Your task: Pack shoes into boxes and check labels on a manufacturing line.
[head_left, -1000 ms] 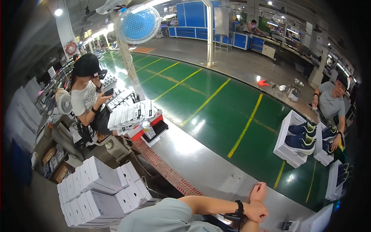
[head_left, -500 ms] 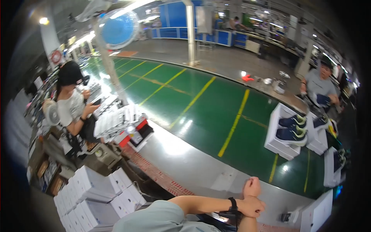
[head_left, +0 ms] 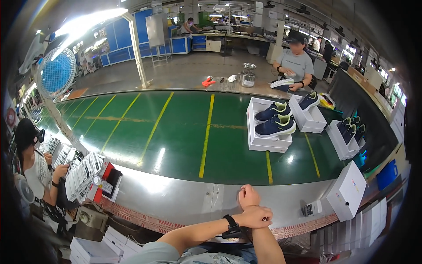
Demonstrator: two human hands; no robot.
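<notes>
Meanwhile, the person's hands are resting crossed on the near steel ledge [head_left: 176, 198] of a conveyor line, holding nothing: the left hand [head_left: 255, 216], a black wristband [head_left: 231, 227] on its wrist, is lying curled over the right forearm, while the right hand [head_left: 249, 196] is standing up in a loose fist, fingers closed on nothing. Compared with a second ago, the hands are sitting the same way, but the view is swinging to the right, so the open white box with a pair of navy sneakers [head_left: 271, 125] is now lying on the green belt [head_left: 176, 132] straight beyond the hands, well apart from them. More open shoe boxes [head_left: 310, 115] are trailing to its right. A closed white shoe box [head_left: 348, 190] is standing on the ledge to the right, with a small grey device [head_left: 311, 208] between it and the hands. On the far side, a worker in a grey shirt [head_left: 293, 64] is handling a sneaker; at the left edge, another seated worker [head_left: 37, 167] is bending over stacks of printed cards [head_left: 83, 174].
</notes>
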